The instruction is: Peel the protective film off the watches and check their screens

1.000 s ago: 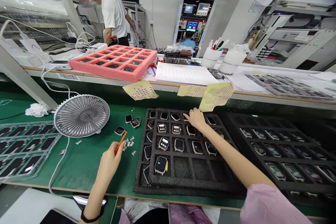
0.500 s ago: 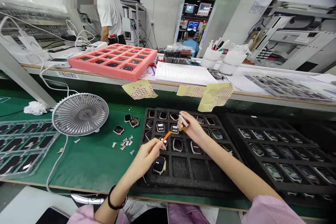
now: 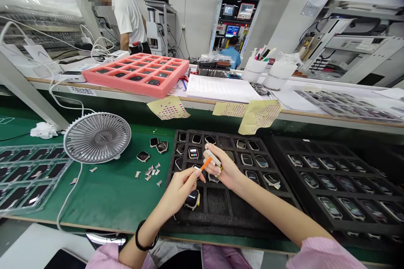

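My left hand pinches a thin orange stick, which points up and to the right. Its tip reaches the edge of a light grey smartwatch gripped in the fingers of my right hand. The watch is tilted edge-on, so its screen is hidden; something yellow shows beneath it. Both hands are over a black foam tray whose pockets hold several watches. One watch with a lit screen lies left of my right hand, and another watch with a yellow tab sits below my left fingers.
A grey fan stands left on the green mat, near loose watches and small pale pieces. A second black tray lies right. On the shelf are a pink foam tray and papers. A co-worker stands behind.
My right hand has moved left and slightly down, bringing the watch against the orange stick's tip. My left hand has barely shifted.
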Demonstrator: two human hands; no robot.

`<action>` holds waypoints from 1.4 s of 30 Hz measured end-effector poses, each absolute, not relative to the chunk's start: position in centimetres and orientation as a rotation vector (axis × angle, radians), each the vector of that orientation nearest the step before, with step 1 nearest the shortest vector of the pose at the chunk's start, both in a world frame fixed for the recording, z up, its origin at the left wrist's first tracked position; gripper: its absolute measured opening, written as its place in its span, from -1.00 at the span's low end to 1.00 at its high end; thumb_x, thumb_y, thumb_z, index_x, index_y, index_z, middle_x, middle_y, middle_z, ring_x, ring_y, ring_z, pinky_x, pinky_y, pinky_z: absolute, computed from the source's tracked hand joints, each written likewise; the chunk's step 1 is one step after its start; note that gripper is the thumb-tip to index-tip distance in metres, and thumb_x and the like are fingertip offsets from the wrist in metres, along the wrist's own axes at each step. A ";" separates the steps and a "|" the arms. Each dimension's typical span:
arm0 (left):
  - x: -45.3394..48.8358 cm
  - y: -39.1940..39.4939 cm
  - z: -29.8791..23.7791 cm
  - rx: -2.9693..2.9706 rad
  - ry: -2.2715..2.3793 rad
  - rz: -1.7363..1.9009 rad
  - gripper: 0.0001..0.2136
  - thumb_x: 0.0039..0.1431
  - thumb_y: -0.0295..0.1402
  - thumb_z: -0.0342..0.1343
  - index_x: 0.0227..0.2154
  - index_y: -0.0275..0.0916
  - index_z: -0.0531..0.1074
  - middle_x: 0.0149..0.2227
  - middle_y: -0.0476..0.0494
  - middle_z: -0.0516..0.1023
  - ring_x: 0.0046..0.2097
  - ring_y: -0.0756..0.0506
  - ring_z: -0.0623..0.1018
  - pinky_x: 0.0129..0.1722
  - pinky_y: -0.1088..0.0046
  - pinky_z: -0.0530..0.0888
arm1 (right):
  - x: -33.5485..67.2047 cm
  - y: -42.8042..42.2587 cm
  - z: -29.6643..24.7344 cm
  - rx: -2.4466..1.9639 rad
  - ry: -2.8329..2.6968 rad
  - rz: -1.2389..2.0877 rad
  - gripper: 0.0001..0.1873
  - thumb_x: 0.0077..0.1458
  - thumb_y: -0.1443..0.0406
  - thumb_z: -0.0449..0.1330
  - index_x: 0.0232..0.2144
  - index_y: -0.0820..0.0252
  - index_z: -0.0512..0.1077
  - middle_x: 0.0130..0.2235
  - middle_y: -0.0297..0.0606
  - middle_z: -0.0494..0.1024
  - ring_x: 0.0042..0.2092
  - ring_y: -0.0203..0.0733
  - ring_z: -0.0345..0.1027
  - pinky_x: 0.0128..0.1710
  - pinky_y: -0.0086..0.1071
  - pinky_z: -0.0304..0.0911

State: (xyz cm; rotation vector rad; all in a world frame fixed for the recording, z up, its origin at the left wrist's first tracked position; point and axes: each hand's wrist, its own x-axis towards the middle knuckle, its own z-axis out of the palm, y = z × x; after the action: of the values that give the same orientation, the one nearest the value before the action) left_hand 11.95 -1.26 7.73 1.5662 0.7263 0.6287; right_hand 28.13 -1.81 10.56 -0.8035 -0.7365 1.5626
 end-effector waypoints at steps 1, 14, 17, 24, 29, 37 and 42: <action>11.9 -1.3 7.8 1.566 0.728 0.633 -0.60 0.25 -0.05 -0.13 -0.42 -0.29 0.39 -0.67 0.16 0.05 -0.65 0.10 0.04 -0.67 0.58 0.00 | 28.1 -1.8 10.6 -0.802 -0.735 1.565 -0.67 0.00 0.14 0.28 -0.52 0.16 0.23 -0.73 -0.57 0.25 -0.77 -0.52 -0.10 -0.77 -0.57 -0.19; 12.0 -1.2 9.7 1.564 0.738 0.685 -0.59 0.18 -0.02 -0.07 -0.52 -0.27 0.36 -0.70 0.15 0.06 -0.65 0.10 0.05 -0.67 0.57 0.00 | 26.4 -2.4 9.0 -0.812 -0.721 1.615 -0.66 -0.01 0.09 0.27 -0.50 0.12 0.20 -0.81 -0.63 0.16 -0.80 -0.50 -0.21 -0.76 -0.54 -0.29; 11.6 -1.4 9.5 1.583 0.752 0.661 -0.60 0.21 -0.04 -0.10 -0.48 -0.28 0.39 -0.70 0.15 0.07 -0.65 0.09 0.06 -0.66 0.57 0.03 | 27.1 -2.3 9.8 -0.768 -0.693 1.535 -0.67 0.03 0.14 0.25 -0.53 0.11 0.17 -0.79 -0.64 0.12 -0.80 -0.51 -0.20 -0.76 -0.52 -0.30; 11.7 -1.9 9.1 1.599 0.740 0.642 -0.61 0.25 -0.08 -0.12 -0.46 -0.28 0.40 -0.67 0.15 0.05 -0.62 0.09 0.05 -0.62 0.56 0.02 | 27.3 -2.7 10.9 -0.782 -0.739 1.463 -0.69 0.04 0.16 0.25 -0.52 0.12 0.19 -0.76 -0.62 0.20 -0.80 -0.52 -0.20 -0.75 -0.51 -0.29; 11.6 -2.0 9.2 1.587 0.738 0.642 -0.61 0.24 -0.07 -0.11 -0.46 -0.28 0.40 -0.67 0.15 0.06 -0.63 0.09 0.05 -0.63 0.55 0.03 | 27.2 -2.8 11.1 -0.780 -0.745 1.451 -0.67 0.06 0.15 0.23 -0.53 0.12 0.17 -0.77 -0.61 0.19 -0.79 -0.51 -0.20 -0.74 -0.50 -0.27; 11.6 -1.7 9.4 1.585 0.713 0.631 -0.60 0.23 -0.07 -0.09 -0.46 -0.31 0.42 -0.70 0.16 0.07 -0.64 0.11 0.05 -0.63 0.56 0.02 | 27.3 -3.0 11.0 -0.820 -0.800 1.356 -0.66 0.02 0.12 0.28 -0.52 0.14 0.21 -0.76 -0.65 0.15 -0.77 -0.53 -0.23 -0.74 -0.55 -0.30; 12.1 -1.6 8.7 1.481 0.638 0.710 -0.61 0.20 -0.04 -0.05 -0.48 -0.29 0.39 -0.73 0.18 0.07 -0.67 0.13 0.02 -0.67 0.59 0.00 | 26.8 -2.9 10.8 -0.698 -0.689 1.629 -0.59 0.02 0.06 0.24 -0.60 0.14 0.16 -0.79 -0.64 0.07 -0.80 -0.53 -0.31 -0.78 -0.51 -0.31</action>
State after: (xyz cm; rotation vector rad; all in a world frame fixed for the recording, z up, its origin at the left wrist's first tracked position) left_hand 12.10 -1.61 8.66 1.4808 0.6383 0.7096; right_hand 26.83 -2.88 10.82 -0.6978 -0.6888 1.6288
